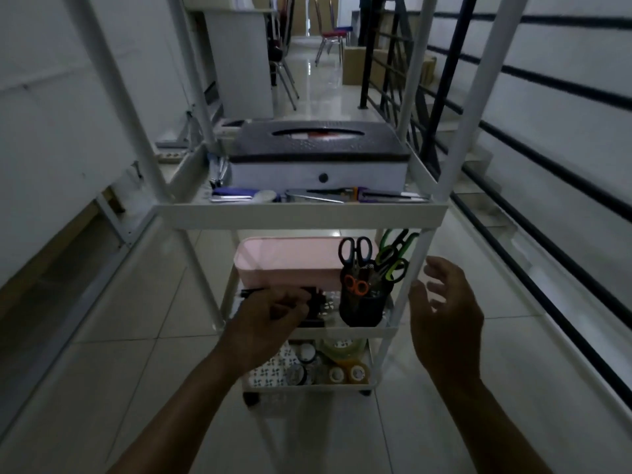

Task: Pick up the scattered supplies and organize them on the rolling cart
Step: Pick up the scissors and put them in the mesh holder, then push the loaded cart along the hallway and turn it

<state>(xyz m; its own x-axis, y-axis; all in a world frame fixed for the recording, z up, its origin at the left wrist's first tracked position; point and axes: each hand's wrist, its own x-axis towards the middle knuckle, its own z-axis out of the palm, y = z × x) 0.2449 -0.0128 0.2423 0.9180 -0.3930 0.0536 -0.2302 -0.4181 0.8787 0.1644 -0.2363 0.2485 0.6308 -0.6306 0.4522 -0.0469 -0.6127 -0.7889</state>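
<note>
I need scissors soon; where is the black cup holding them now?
The black cup stands on the cart's middle shelf, at its right end, beside the pink bin.

left hand (270, 323) curled, right hand (444, 313) spread

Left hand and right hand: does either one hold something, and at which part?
The left hand is closed on a dark object on the middle shelf; the part gripped cannot be told. The right hand is open and empty.

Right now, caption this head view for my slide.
Left hand places a dark item on the white rolling cart's middle shelf beside a scissors cup.
</note>
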